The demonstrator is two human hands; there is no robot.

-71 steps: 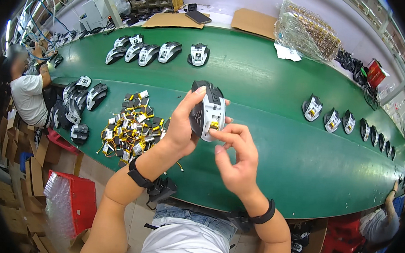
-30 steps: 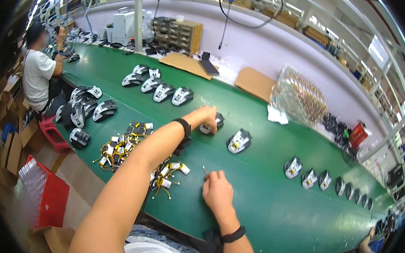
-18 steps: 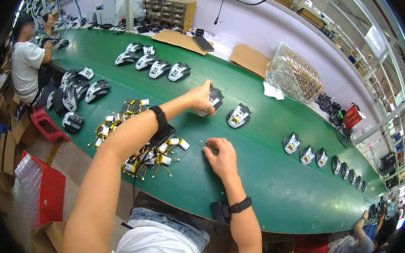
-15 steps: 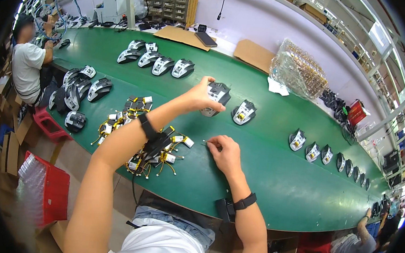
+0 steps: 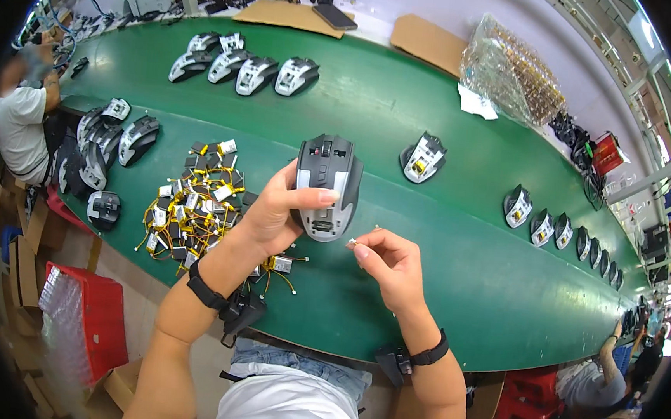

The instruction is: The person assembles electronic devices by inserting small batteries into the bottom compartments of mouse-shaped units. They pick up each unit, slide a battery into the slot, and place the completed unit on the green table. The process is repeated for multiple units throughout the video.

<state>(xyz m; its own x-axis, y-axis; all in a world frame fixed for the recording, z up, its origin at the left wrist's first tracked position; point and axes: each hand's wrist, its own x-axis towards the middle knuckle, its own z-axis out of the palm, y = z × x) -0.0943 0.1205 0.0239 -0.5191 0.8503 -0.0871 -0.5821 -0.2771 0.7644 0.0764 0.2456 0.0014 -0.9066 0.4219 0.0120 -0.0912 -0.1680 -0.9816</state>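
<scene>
My left hand grips a grey and black computer mouse by its side, thumb across the grey shell. An open slot shows near the mouse's lower end. Close by on the right, my right hand pinches a small white plug between thumb and fingertips; whatever hangs from it is hidden in the hand. Left of my left hand lies a heap of small wired batteries, silver, black and yellow. Beyond my right hand, another mouse rests on the green table with something yellow in its opening.
Several mice stand in groups at the far left and nearer left, with a row at right. Cardboard sheets and a plastic-wrapped bundle line the back. A person sits at left; another person's arm shows at right.
The mouse in my left hand has come nearer and turned so its top faces me. My right hand has moved slightly right, its pinch now near the mouse's lower end. The view has shifted.
</scene>
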